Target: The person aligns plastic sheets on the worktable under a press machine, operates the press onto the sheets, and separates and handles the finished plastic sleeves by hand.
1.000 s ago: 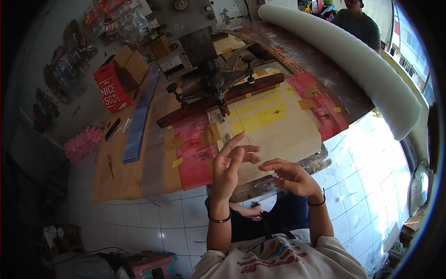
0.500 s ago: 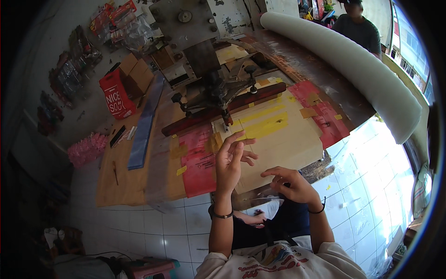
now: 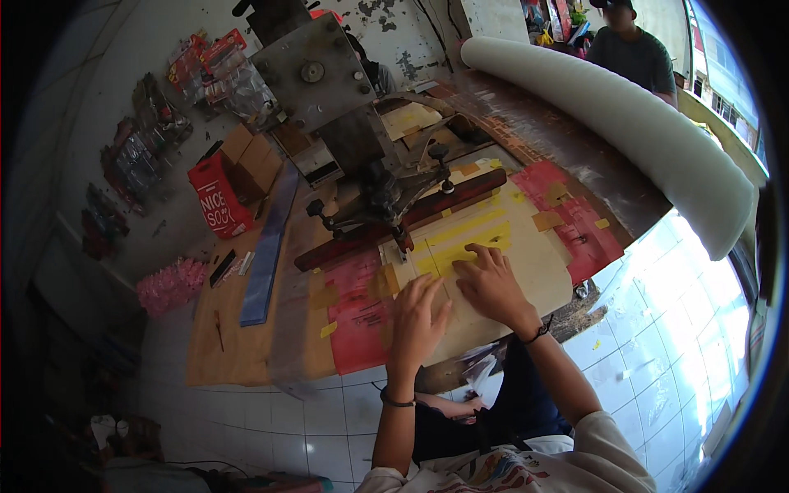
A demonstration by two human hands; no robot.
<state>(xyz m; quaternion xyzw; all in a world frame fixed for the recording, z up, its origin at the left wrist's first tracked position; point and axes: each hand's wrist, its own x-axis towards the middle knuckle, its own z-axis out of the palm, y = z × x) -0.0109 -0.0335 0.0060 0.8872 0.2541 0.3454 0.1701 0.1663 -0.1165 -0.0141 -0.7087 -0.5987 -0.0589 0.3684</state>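
A beige board [image 3: 534, 263] patched with yellow tape lies on the wooden worktable [image 3: 246, 353] in front of a dark metal press machine [image 3: 362, 156]. My left hand [image 3: 417, 316] lies flat, fingers spread, on the board's near left part. My right hand [image 3: 491, 283] presses palm down on the board beside it, fingertips at a yellow tape strip [image 3: 464, 251]. Neither hand holds anything. A red sheet [image 3: 357, 308] sits just left of my left hand, and a dark red bar [image 3: 427, 215] runs under the machine.
A long white foam roll [image 3: 625, 123] lies along the table's far right side, with another person [image 3: 629, 49] standing behind it. A red box [image 3: 215, 195], cardboard boxes [image 3: 255, 160], a clear plastic strip [image 3: 267, 246] and pink packets [image 3: 168, 283] are on the left. White floor tiles lie below.
Both hands were raised above the board with fingers apart; they have come down and forward and now rest flat on it. The view has tilted closer to the machine.
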